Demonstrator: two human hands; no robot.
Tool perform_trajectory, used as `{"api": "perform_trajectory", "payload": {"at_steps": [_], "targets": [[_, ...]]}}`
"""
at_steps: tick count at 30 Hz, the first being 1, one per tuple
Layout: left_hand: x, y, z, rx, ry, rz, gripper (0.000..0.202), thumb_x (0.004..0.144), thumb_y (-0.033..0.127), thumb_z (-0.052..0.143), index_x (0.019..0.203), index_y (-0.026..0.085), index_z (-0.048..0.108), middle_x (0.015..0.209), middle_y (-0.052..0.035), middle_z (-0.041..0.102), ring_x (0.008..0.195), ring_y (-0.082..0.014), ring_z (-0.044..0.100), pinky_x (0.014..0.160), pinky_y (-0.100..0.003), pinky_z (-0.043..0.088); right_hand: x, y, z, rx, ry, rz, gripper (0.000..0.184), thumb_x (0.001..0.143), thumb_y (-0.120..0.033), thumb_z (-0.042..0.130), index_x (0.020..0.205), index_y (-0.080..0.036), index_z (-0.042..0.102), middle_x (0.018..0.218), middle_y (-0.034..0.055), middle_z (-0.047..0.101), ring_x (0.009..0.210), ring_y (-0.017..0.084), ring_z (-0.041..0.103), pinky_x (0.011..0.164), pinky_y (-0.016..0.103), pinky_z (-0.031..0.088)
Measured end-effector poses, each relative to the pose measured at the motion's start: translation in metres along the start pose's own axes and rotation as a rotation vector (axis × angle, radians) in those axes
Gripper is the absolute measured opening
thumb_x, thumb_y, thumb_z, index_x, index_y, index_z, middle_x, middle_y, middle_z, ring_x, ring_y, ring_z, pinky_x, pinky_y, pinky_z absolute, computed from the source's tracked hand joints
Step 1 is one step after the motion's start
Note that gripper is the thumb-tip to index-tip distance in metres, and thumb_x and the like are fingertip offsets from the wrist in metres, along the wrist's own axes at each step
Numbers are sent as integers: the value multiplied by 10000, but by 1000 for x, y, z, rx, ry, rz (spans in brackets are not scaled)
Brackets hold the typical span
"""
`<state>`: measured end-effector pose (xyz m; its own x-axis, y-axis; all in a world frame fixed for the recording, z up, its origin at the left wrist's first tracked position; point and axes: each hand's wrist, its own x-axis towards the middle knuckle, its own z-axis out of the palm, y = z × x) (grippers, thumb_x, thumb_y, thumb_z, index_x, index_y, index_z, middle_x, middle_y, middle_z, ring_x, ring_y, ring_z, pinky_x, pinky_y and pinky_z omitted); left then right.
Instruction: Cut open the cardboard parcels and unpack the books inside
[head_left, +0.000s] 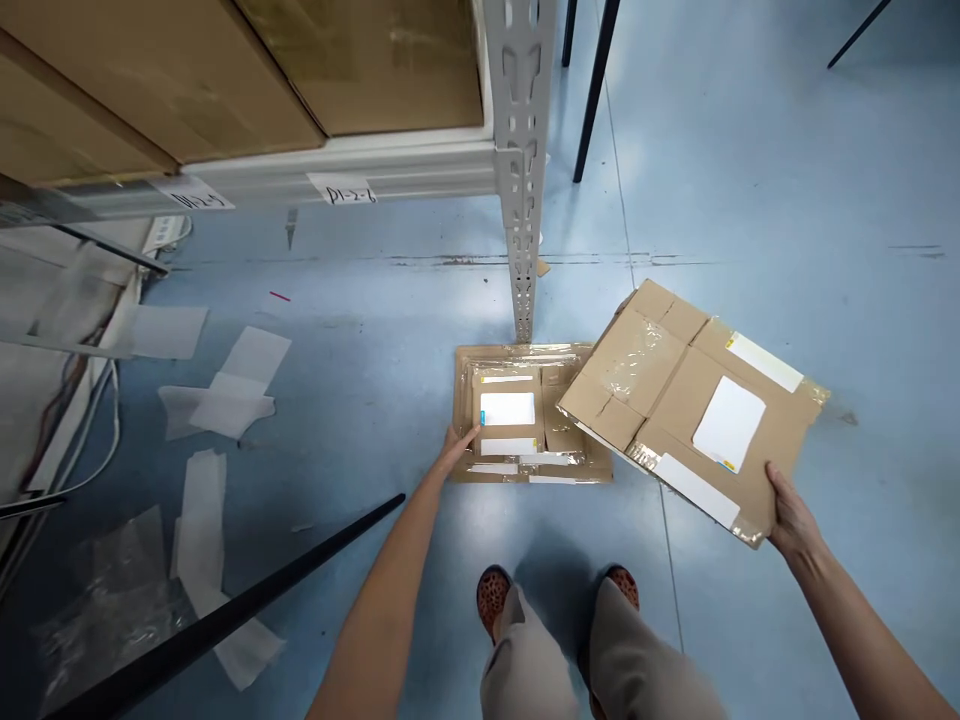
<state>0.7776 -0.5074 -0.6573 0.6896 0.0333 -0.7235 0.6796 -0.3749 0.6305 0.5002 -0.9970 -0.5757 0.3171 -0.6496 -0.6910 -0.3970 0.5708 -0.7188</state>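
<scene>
A stack of flattened cardboard boxes (525,465) with tape and white labels lies on the blue floor by a shelf post. My left hand (457,450) reaches down to the stack's left edge, fingers touching it; I cannot see them closed round it. My right hand (791,520) grips the near corner of a larger flattened cardboard box (675,390) with white labels, held tilted above the floor and overlapping the stack's right side.
A grey metal shelf post (523,200) stands just behind the stack, with big cartons (225,80) on the shelf. White paper strips (225,400) and plastic film litter the floor at left. A black bar (240,610) slants across the lower left. My feet (495,600) stand below.
</scene>
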Motion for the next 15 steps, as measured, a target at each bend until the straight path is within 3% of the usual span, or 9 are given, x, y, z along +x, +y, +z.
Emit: {"api": "perform_trajectory", "payload": {"at_steps": [8,15], "targets": [[52,-29,-1,-17,-98,60,693,626,453,780,1224,191,546,1264,-155,600,1254,-289,498,1054,-389,376,68,46,40,47,-10,-4,420,631,-450,745,985,-250,640,1080,62,720,1037,315,652,867,454,574],[89,-43,2,18,-116,76,806,559,431,828,1250,195,485,1299,-148,568,1269,-301,479,1057,-401,387,105,64,70,76,44,-122,511,670,-542,665,1080,-244,601,1075,62,720,1072,279,635,906,439,538]]}}
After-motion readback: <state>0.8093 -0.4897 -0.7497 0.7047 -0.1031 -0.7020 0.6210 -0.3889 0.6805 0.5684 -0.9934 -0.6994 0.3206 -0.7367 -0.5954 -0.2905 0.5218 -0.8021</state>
